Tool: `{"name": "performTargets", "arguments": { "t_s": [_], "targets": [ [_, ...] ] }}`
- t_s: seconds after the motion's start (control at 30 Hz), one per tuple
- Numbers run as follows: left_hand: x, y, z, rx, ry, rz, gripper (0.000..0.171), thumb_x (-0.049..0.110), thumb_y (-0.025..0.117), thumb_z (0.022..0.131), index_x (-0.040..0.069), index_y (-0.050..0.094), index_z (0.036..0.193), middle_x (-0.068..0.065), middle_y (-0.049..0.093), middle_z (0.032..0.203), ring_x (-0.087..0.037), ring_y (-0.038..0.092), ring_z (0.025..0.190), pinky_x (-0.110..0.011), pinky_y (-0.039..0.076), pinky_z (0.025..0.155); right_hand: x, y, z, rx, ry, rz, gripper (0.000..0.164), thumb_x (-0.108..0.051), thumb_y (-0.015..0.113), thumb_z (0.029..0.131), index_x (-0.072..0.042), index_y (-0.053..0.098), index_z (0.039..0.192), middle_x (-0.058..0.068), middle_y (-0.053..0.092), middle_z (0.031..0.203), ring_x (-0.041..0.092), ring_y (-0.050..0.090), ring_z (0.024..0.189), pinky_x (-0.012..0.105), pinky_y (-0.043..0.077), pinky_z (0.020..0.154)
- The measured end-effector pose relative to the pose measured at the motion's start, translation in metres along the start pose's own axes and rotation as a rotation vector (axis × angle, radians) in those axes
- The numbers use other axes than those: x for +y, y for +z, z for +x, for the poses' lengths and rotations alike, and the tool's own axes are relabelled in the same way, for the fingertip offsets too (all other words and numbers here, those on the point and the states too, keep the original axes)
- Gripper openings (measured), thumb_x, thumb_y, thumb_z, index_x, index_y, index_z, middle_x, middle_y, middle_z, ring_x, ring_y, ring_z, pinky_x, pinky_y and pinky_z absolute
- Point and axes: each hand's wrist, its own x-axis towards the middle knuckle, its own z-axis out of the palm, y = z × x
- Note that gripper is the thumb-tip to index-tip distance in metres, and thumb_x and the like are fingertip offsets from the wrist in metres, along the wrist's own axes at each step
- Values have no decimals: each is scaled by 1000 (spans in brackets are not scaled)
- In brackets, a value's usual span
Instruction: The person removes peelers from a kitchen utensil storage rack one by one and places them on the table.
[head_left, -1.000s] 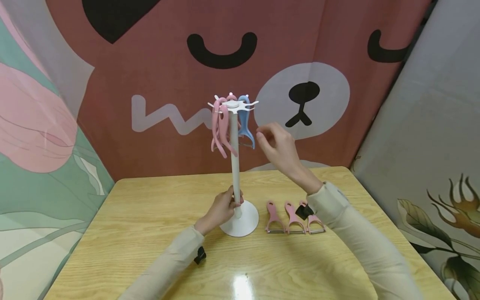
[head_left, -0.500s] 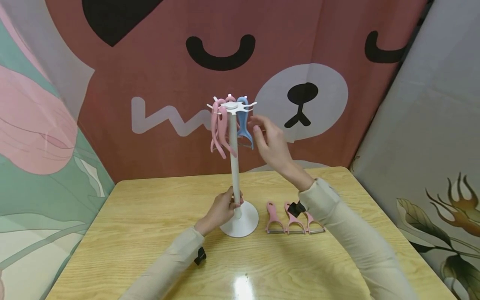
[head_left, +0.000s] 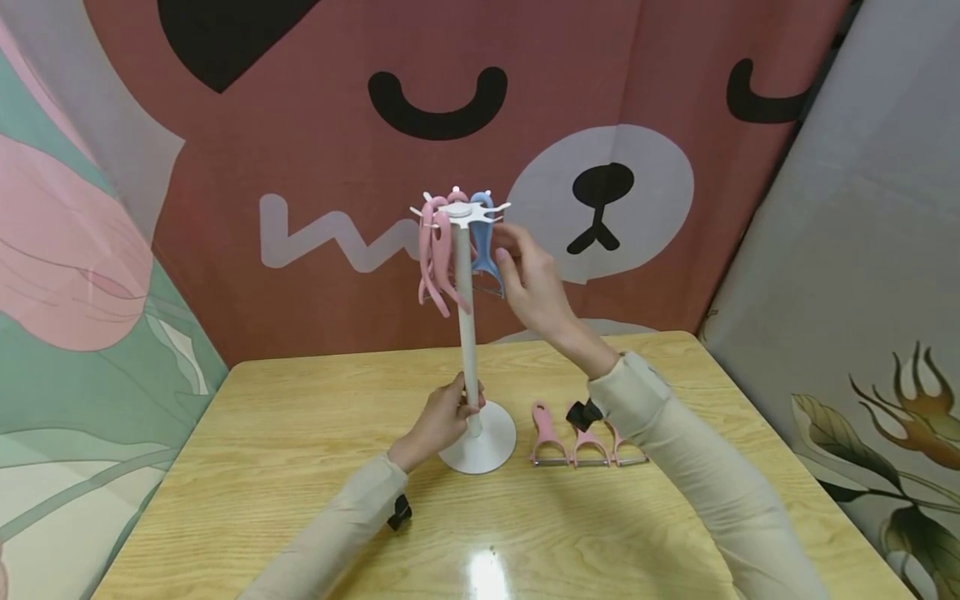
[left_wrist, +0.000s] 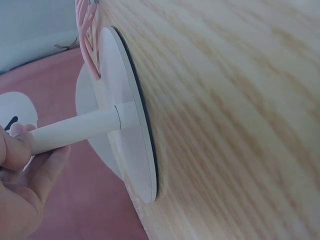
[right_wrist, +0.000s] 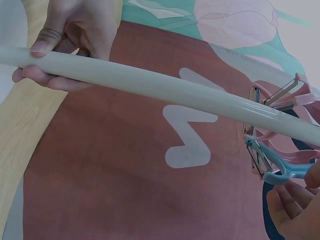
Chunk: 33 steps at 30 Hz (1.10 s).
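Observation:
My left hand [head_left: 442, 417] grips the white pole [head_left: 467, 342] of an upright stand low down, just over its round base [head_left: 495, 450]. From the hooked white top [head_left: 459, 212] hang several pink peelers [head_left: 441, 250] on the left side and one blue peeler [head_left: 482, 237] on the right. My right hand [head_left: 532, 283] is up at the blue peeler, thumb and fingers at its handle. In the right wrist view, a finger of that hand [right_wrist: 295, 210] overlaps the blue handle; I cannot tell whether it is pinched.
Three pink peelers lie in a row on the wooden table [head_left: 300, 433] right of the base; the left one [head_left: 543, 425] shows fully, while the right sleeve and its black wrist piece [head_left: 583, 415] partly cover the others. A bear-print cloth [head_left: 337, 150] hangs behind the table.
My right hand has moved left from beside the stand to the blue peeler, its thumb and fingers loosening from a pinched pose. My left hand stays on the pole.

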Motion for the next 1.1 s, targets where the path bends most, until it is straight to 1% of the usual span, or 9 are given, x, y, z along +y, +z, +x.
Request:
{"name": "performTargets", "arguments": {
  "t_s": [0.13, 0.27, 0.33, 0.6, 0.7, 0.8, 0.93, 1.1],
  "targets": [
    [0, 0, 0, 4, 2, 10, 25, -12, 64, 89, 1, 55, 108, -4, 65, 92, -20, 70, 91, -29, 57, 77, -3, 2, 1, 1, 3, 11, 32, 3, 48, 102, 8, 47, 133, 22, 64, 115, 28, 64, 88, 34, 53, 69],
    [0, 0, -1, 6, 1, 5, 25, -13, 64, 89, 2, 55, 108, -4, 65, 92, -21, 70, 91, -30, 57, 77, -5, 5, 1, 2, 6, 13, 33, 2, 50, 101, 9, 46, 133, 21, 65, 111, 26, 64, 91, 35, 53, 74],
    [0, 0, -1, 3, -1, 0, 25, -13, 64, 90, 2, 55, 108, -5, 65, 92, -22, 70, 91, -30, 57, 78, -5, 5, 1, 4, 4, 18, 33, 2, 50, 101, 9, 46, 133, 21, 65, 109, 26, 64, 90, 34, 53, 74],
    [0, 0, 0, 1, 5, -3, 23, -12, 63, 90, -1, 55, 109, -6, 66, 92, -23, 70, 92, -31, 58, 78, -5, 8, 2, 20, 10, 25, 31, 3, 49, 101, 9, 48, 132, 20, 66, 103, 24, 62, 77, 28, 49, 61],
    [0, 0, 0, 2, 5, -4, 23, -12, 63, 90, -2, 55, 109, -6, 66, 92, -23, 70, 92, -30, 58, 78, -5, 8, 3, 23, 10, 26, 31, 3, 50, 101, 9, 48, 131, 20, 66, 103, 25, 62, 78, 28, 49, 63],
    [0, 0, 0, 2, 3, -6, 23, -12, 63, 90, -2, 55, 109, -6, 66, 92, -23, 70, 93, -30, 58, 78, -6, 9, 3, 23, 13, 31, 31, 3, 50, 100, 9, 49, 131, 20, 66, 104, 27, 63, 83, 31, 50, 68],
    [-1, 0, 0, 3, -1, -8, 23, -12, 63, 90, 0, 56, 109, -6, 66, 92, -23, 70, 93, -30, 57, 78, -6, 9, 4, 22, 19, 29, 31, 3, 51, 101, 9, 48, 131, 20, 65, 105, 27, 63, 86, 36, 51, 69],
    [-1, 0, 0, 3, -5, -9, 25, -12, 63, 90, 2, 55, 108, -4, 66, 91, -22, 70, 92, -29, 57, 78, -6, 9, 4, 26, 23, 14, 31, 2, 51, 101, 9, 49, 131, 19, 65, 105, 24, 63, 85, 32, 51, 69]
  ]
}}
